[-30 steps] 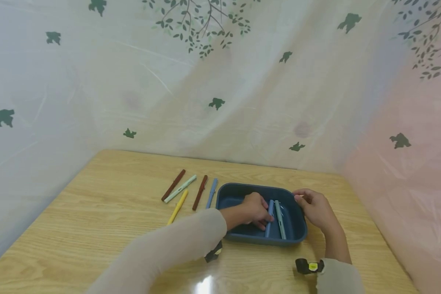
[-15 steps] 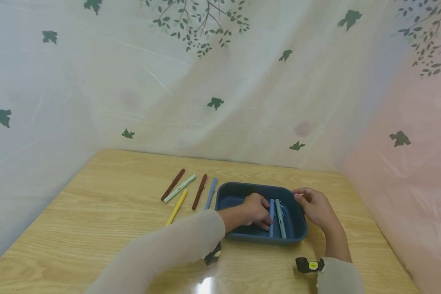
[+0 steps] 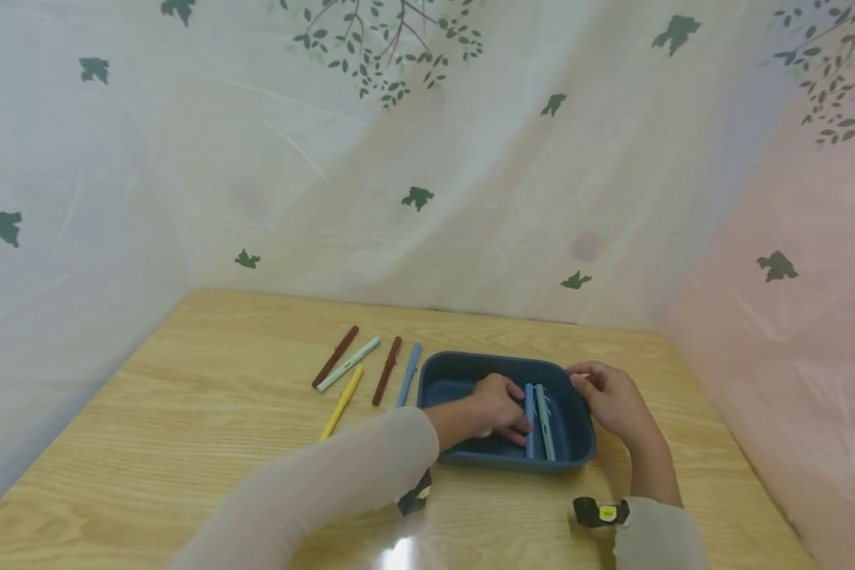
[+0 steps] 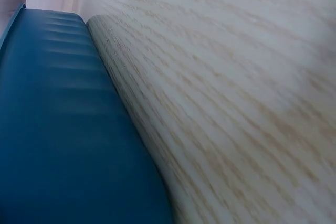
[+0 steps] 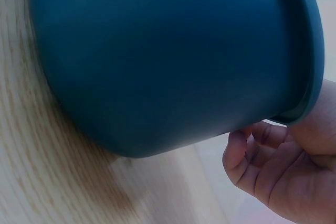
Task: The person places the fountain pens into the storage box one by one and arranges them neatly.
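My left hand (image 3: 495, 405) reaches into a dark blue rectangular box (image 3: 484, 459), its fingertips touching the left side of a blue pen (image 3: 530, 443). Beside that pen lies a grey-green pen (image 3: 545, 427), nearly parallel to it. My right hand (image 3: 613, 400) holds the box's right rim near the far corner. In the right wrist view, curled fingers (image 5: 239, 153) sit against the outer wall below the rim, and the thumb is partly hidden. The left wrist view has only the box's outer wall (image 4: 68, 119) and the tabletop, without the left hand.
Left of the box lie two dark red pens, one far left (image 3: 335, 356) and one nearer (image 3: 387, 370), a pale green pen (image 3: 349, 364), a yellow pen (image 3: 343, 402) and another blue pen (image 3: 409, 376). A patterned curtain (image 3: 427, 237) hangs behind the wooden table (image 3: 221, 380).
The blue pen in the box has shifted slightly right and straightened beside the grey-green pen. My left fingers moved a little with it. The right hand stays on the rim.
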### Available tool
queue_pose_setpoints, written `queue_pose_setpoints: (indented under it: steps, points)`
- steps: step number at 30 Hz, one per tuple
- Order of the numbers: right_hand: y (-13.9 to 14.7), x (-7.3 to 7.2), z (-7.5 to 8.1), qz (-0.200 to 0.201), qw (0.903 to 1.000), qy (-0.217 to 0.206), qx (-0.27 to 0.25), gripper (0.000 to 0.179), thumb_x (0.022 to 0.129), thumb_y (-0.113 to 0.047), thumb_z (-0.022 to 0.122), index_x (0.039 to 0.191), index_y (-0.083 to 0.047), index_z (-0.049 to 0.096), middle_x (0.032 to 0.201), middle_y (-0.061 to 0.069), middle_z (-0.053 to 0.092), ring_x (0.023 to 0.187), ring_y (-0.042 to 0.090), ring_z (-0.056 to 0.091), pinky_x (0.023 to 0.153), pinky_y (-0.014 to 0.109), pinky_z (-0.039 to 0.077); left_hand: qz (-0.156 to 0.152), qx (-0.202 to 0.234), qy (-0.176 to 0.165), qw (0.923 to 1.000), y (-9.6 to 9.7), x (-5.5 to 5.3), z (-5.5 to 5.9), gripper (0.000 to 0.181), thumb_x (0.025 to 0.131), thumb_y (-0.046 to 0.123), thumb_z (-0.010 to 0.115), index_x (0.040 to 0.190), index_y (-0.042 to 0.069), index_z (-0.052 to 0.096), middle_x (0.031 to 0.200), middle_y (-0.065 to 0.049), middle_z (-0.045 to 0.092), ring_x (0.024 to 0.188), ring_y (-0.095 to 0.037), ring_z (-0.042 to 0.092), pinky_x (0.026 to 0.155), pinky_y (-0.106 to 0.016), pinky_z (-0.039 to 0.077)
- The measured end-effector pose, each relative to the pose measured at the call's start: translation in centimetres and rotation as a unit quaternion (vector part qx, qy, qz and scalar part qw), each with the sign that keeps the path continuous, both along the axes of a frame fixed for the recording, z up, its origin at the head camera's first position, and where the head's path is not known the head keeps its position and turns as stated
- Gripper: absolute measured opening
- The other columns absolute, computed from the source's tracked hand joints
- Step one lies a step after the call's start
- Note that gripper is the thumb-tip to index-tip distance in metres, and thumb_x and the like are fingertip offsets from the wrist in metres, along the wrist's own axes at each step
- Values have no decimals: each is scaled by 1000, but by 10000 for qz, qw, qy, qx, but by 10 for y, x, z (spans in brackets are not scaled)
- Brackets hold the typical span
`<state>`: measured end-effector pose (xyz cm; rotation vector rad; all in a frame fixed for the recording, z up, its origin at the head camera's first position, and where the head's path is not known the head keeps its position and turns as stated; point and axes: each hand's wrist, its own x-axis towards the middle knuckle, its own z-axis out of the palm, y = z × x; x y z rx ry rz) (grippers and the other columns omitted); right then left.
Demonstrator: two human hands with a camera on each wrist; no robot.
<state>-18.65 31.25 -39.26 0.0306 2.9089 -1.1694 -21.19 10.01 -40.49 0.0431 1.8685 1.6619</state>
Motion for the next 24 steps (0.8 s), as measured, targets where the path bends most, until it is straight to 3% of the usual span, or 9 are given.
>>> queue_pose_setpoints:
  steps: [15, 24]
  points:
    - [1, -2, 0, -16, 10000, -51, -3, 32, 110, -23, 50, 133, -4, 63, 104, 14, 67, 87, 26, 58, 68, 32, 53, 240, -67, -96, 9996, 9, 2, -3, 43, 78, -25, 73, 111, 0, 61, 81, -22, 69, 73, -35, 76, 61, -34, 64]
    - [2, -3, -1, -12, 10000, -39, 59, 31, 110, -22, 51, 131, -4, 63, 103, 14, 67, 87, 26, 57, 69, 33, 52, 147, -8, -73, 9999, 4, 2, 0, 43, 78, -24, 72, 112, -1, 60, 83, -22, 69, 76, -35, 76, 64, -35, 65]
